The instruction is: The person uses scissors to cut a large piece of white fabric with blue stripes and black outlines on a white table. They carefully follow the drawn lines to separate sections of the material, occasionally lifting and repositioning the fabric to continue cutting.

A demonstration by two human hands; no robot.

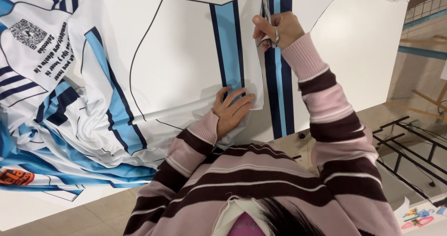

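Observation:
A large sheet of white fabric (181, 50) printed with light blue and navy stripes and black pattern outlines lies across a white table (368, 50). My right hand (274, 29) is shut on a pair of scissors (266, 5), whose blades point away from me along a cut between two striped panels. My left hand (231, 110) lies flat on the near edge of the left panel, fingers spread, pressing the fabric down beside the cut. Both arms wear pink and dark maroon striped sleeves.
More printed fabric is bunched in folds at the left (60, 124), hanging over the table's edge. A black metal frame (405, 143) stands on the tiled floor at the right. Wooden pieces (428, 96) lie further right.

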